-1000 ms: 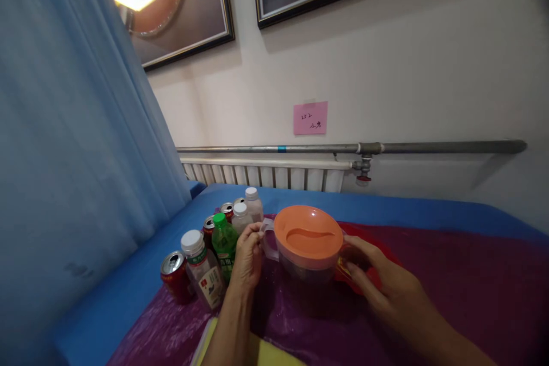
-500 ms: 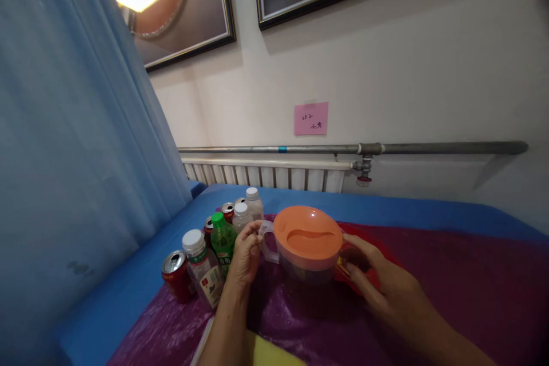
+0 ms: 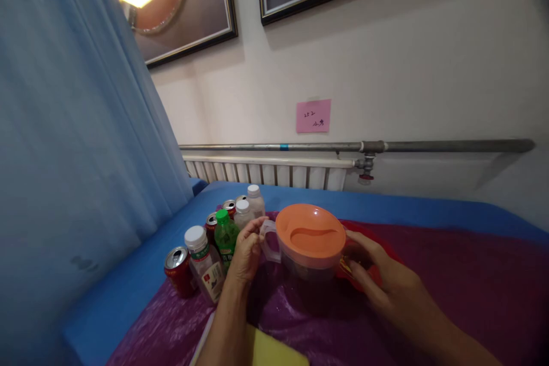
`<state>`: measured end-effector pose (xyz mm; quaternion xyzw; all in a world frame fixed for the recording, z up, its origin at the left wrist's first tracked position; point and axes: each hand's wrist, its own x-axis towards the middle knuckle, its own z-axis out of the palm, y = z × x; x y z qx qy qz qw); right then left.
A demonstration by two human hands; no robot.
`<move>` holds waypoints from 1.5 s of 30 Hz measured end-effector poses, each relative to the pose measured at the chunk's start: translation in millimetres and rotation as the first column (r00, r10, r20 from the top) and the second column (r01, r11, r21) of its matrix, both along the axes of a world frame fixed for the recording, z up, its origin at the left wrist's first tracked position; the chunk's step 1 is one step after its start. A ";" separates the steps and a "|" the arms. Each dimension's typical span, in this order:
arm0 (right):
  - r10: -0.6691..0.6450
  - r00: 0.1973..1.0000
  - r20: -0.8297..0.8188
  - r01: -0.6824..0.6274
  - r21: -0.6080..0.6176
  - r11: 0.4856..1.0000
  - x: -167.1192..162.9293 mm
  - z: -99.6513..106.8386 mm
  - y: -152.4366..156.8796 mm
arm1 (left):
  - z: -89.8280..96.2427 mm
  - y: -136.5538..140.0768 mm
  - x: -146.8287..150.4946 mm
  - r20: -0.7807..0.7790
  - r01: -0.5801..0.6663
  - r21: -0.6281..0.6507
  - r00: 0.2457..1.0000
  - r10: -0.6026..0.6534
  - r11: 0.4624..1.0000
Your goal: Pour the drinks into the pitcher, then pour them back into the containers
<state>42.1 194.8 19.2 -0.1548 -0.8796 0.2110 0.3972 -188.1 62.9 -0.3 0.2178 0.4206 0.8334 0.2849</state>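
A clear plastic pitcher [image 3: 309, 269] with an orange lid [image 3: 311, 231] stands upright in the middle. My left hand [image 3: 249, 249] is closed on its translucent handle [image 3: 271, 240]. At the pitcher's right side is my right hand [image 3: 377, 269], fingers curled, with the index finger by the lid's edge. Between its thumb and fingers shows a small yellow-and-dark thing [image 3: 345, 265], too hidden to name. Behind and under that hand lies a red dish-like thing [image 3: 388, 247], mostly covered.
Left of the pitcher stand a red can [image 3: 180, 277], a labelled clear bottle [image 3: 208, 274], a green bottle [image 3: 226, 234] and several more bottles and cans. A yellow flat item [image 3: 274, 349] lies at the front on purple sheeting [image 3: 146, 331]. A blue curtain [image 3: 77, 126] hangs left.
The view has shifted slightly, so things sit a little farther right in it. Both hands keep their places at the pitcher.
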 end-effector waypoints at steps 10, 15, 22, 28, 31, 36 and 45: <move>-0.009 1.000 -0.008 0.009 0.032 0.999 0.4 0.2 -0.8 | -0.8 -0.8 0.7 -0.028 -0.035 0.001 0.999 0.035 0.999; 0.005 1.000 -0.004 -0.005 0.028 1.000 0.6 4.8 -4.1 | -1.1 -1.7 5.8 -0.056 -0.021 0.011 0.998 0.021 1.000; 0.006 1.000 -0.007 -0.006 0.051 0.999 0.7 3.0 -3.1 | -7.0 6.5 9.6 -0.100 0.001 0.018 0.995 0.001 1.000; 0.016 1.000 -0.001 -0.016 0.033 0.999 1.3 4.4 -5.0 | -7.6 7.4 11.3 -0.068 0.015 -0.027 0.998 -0.017 1.000; 0.024 1.000 -0.011 -0.023 0.041 0.999 2.5 6.3 -7.1 | -4.6 7.2 14.2 -0.038 0.022 -0.040 0.999 -0.024 0.999; 0.019 0.999 -0.037 -0.017 0.056 0.998 3.3 6.8 -7.8 | -1.4 7.5 16.0 -0.018 0.015 -0.044 1.000 -0.015 0.999; 0.011 0.993 -0.122 0.017 0.224 0.974 7.7 18.6 -13.8 | 0.3 6.1 16.1 -0.050 0.031 -0.058 0.998 -0.034 0.998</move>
